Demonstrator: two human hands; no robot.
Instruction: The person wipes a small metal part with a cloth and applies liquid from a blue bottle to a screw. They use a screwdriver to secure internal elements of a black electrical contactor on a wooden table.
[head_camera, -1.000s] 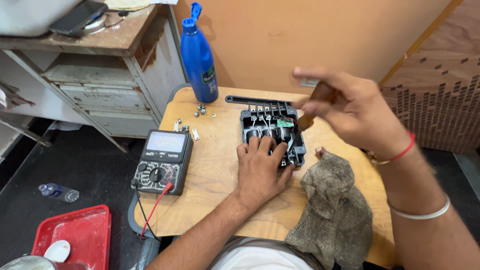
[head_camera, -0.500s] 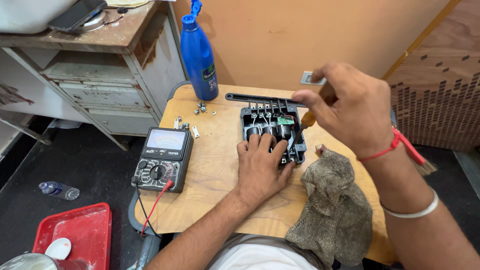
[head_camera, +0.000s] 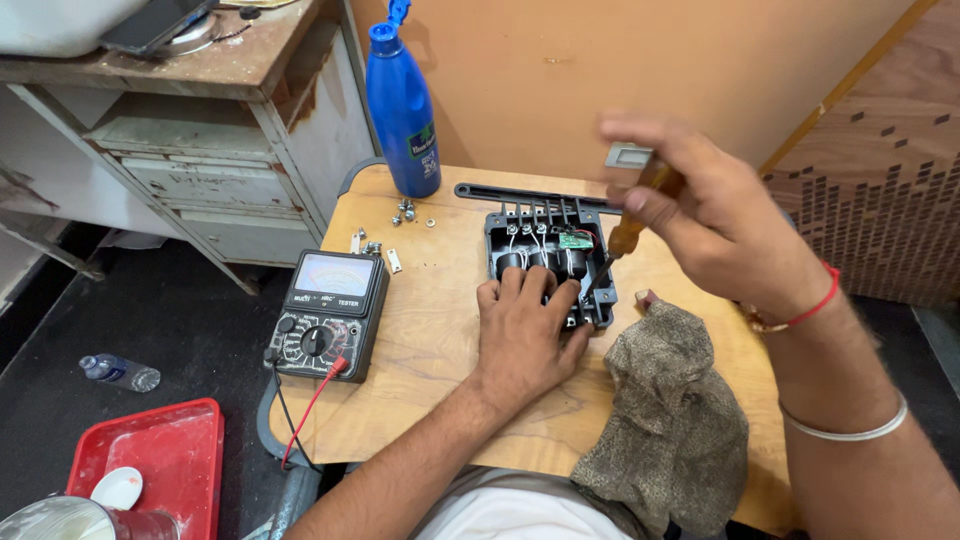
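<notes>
The left hand (head_camera: 525, 335) lies flat with fingers spread on the near end of the open black housing (head_camera: 548, 262) in the middle of the worktop (head_camera: 430, 340), while the right hand (head_camera: 715, 225) is closed around a screwdriver (head_camera: 628, 235) (amber handle) whose tip reaches the housing's right edge. Left of the housing sits a multimeter (head_camera: 328, 315), behind it to the left a blue bottle (head_camera: 403, 110) and loose screws (head_camera: 405, 212), and right of it a grey cloth (head_camera: 670, 420).

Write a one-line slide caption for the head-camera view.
Left hand steadies an open black electrical unit while the right hand works a screwdriver into it.
</notes>
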